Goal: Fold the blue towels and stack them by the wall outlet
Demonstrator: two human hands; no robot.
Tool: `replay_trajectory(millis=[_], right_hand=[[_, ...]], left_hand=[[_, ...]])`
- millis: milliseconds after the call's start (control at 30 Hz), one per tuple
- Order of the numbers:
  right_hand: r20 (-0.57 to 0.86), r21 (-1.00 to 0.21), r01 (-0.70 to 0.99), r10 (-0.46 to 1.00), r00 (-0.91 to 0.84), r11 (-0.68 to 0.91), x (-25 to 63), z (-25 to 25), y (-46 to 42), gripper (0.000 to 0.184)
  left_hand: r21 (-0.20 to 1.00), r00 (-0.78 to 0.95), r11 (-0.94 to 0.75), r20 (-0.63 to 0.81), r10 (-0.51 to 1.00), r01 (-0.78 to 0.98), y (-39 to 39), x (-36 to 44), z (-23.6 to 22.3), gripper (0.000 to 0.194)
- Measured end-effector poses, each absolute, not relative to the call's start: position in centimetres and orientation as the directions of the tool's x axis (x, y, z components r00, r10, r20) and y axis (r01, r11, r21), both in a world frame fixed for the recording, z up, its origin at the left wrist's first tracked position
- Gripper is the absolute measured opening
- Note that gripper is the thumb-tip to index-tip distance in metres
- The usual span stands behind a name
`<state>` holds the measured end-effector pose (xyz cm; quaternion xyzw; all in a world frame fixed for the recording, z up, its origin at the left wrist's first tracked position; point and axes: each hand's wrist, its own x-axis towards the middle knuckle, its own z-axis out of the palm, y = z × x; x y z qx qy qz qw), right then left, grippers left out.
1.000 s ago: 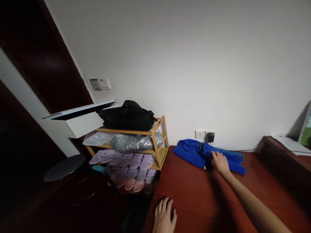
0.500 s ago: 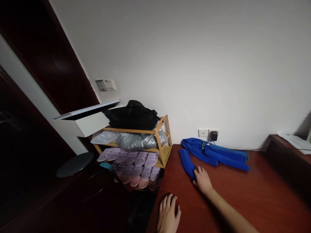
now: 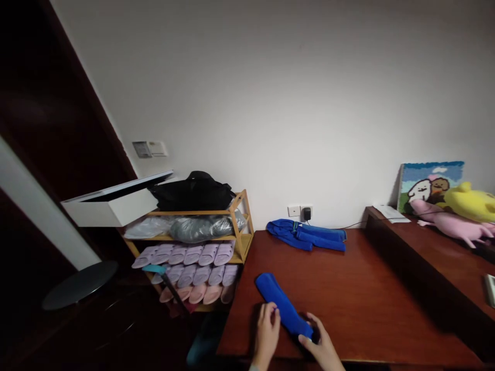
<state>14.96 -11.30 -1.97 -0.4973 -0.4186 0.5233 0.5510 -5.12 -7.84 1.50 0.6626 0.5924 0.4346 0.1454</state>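
Note:
A narrow, folded strip of blue cloth (image 3: pixel 284 305) lies slantwise near the front of the reddish-brown table (image 3: pixel 359 304). My right hand (image 3: pixel 320 344) grips its near end, thumb on one side and fingers on the other. At the strip's left edge, my left hand (image 3: pixel 266 330) has curled fingers that seem to pinch the fabric; the exact contact is partly hidden. Farther back, against the wall, more blue fabric (image 3: pixel 305 236) with a greenish edge lies in a flat, folded heap, apart from both hands.
Left of the table stands a wooden rack (image 3: pixel 240 226) with several slippers (image 3: pixel 193 255), a black bag (image 3: pixel 193 193) and an open white box (image 3: pixel 112 208). A black plug (image 3: pixel 307 213) sits in the wall socket. On the right, a raised ledge (image 3: pixel 436 252) carries plush toys (image 3: pixel 450 222).
The blue strip has come away from the heap toward the table's front. My left hand has moved up to the strip's edge, and my right hand now grips its near end. The view has shifted right.

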Motion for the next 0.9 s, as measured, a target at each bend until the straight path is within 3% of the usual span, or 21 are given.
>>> replay_trajectory(millis=[133,267,500,700,900], right_hand=[[-0.082,-0.913,-0.399,0.996,-0.019,-0.083,16.3,0.5,-12.9,0.066],[-0.087,-0.932,-0.359,0.993,0.083,-0.051,17.4,1.5,-14.4,0.061],[-0.097,-0.938,-0.346,0.981,0.169,-0.034,17.5,4.3,-15.8,0.061],[-0.044,-0.95,-0.313,0.989,0.141,0.003,17.4,5.9,-16.7,0.057],[0.031,-0.953,-0.296,0.991,0.127,0.068,17.8,6.8,-17.6,0.052]], left_hand=[[0.865,-0.034,-0.214,0.257,0.966,0.454,-12.8,1.6,1.9,0.039],[0.966,-0.011,-0.107,0.112,0.994,0.235,-15.2,2.9,3.1,0.044],[0.998,0.125,0.051,-0.056,0.991,0.045,-15.4,0.8,5.7,0.045],[0.995,0.164,-0.078,0.067,0.984,0.067,-15.9,1.0,7.6,0.037],[0.992,0.101,0.082,-0.072,0.992,-0.096,-16.8,1.2,9.3,0.043]])
